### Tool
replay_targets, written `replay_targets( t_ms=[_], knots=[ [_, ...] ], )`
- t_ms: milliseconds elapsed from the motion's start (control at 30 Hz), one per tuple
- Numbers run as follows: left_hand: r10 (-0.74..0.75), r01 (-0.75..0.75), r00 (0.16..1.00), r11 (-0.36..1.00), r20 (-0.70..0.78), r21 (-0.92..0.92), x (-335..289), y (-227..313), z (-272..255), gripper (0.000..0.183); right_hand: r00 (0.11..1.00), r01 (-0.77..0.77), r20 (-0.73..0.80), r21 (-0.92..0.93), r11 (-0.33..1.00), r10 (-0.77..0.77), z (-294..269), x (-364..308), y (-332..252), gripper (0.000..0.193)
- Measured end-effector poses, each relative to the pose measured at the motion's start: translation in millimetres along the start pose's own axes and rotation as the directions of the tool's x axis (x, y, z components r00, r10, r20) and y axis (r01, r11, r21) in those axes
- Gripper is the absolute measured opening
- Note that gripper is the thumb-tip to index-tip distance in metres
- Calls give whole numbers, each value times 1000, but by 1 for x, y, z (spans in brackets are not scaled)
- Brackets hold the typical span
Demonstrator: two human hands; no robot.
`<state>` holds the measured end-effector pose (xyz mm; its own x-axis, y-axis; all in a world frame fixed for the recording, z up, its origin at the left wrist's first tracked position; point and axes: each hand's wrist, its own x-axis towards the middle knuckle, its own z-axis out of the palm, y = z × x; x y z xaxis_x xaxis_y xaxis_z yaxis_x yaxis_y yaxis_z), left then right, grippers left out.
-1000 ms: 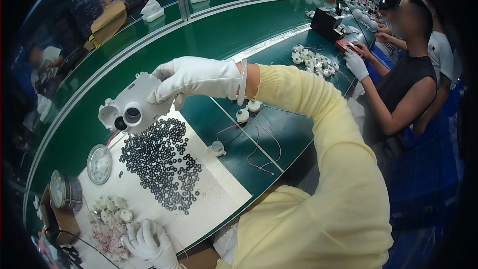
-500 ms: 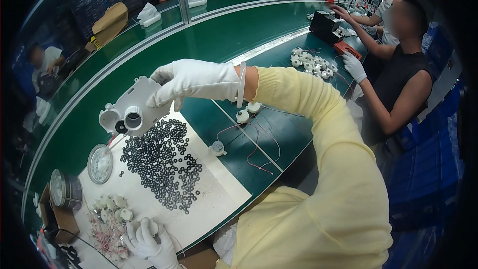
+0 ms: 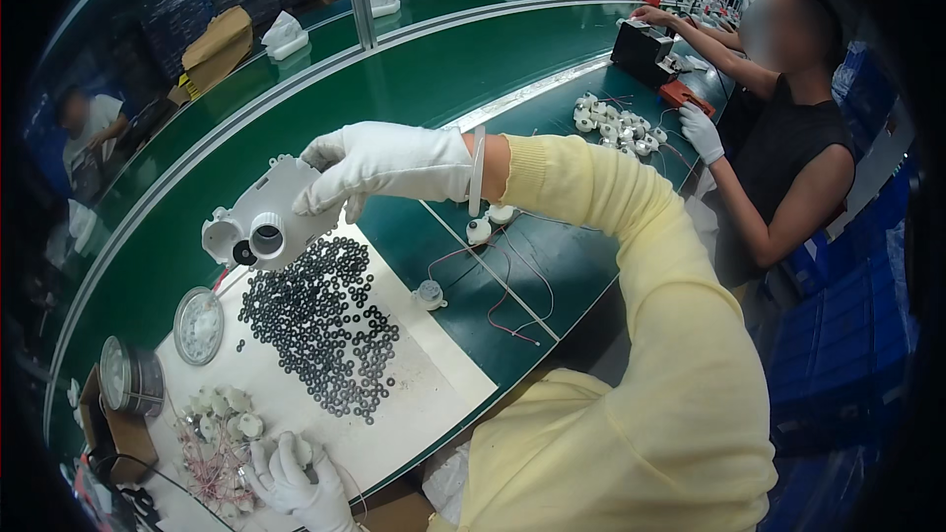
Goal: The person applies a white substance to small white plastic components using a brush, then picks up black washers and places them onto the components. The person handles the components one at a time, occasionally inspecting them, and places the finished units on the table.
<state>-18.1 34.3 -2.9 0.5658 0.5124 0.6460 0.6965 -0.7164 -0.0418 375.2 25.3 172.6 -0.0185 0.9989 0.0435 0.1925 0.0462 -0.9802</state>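
Observation:
My gloved right hand is closed on the edge of a white plastic housing, held up above the bench. The housing has a round threaded opening, and a small black ring sits beside that opening. Below it, many black rubber rings lie loose on a white sheet. At the lower left, my gloved left hand is curled round a small white motor, mostly covered by the fingers. A heap of similar white motors with pink wires lies beside that hand.
A round dish of white paste and a tin stand at the left. Wired motors lie on the green bench. White parts sit along the green conveyor. At the right, a co-worker's gloved hand is near a red fixture.
My right hand and the housing have shifted very slightly right and down. White parts on the conveyor have moved left. The co-worker's far arm has moved over the black box. My left hand stays put.

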Motion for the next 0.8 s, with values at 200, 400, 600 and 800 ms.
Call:
replay_targets(
  t_ms=[200,400,600,800],
  knots=[
    [-19,19,1000,1000,7,14,-1,1,0,42,1000,-9,5,3,1000,9,-1,0,2,64],
    [-55,55,998,998,38,8,-4,0,1,40,1000,7,-7,-22,1000,-7,-2,-1,7,66],
    [-49,49,997,999,54,9,-8,-5,6,45,999,-34,6,40,999,34,-5,-2,9,63],
    [-54,54,997,999,48,2,-8,-5,4,45,999,-43,8,39,998,42,-3,-2,10,62]
  ],
)
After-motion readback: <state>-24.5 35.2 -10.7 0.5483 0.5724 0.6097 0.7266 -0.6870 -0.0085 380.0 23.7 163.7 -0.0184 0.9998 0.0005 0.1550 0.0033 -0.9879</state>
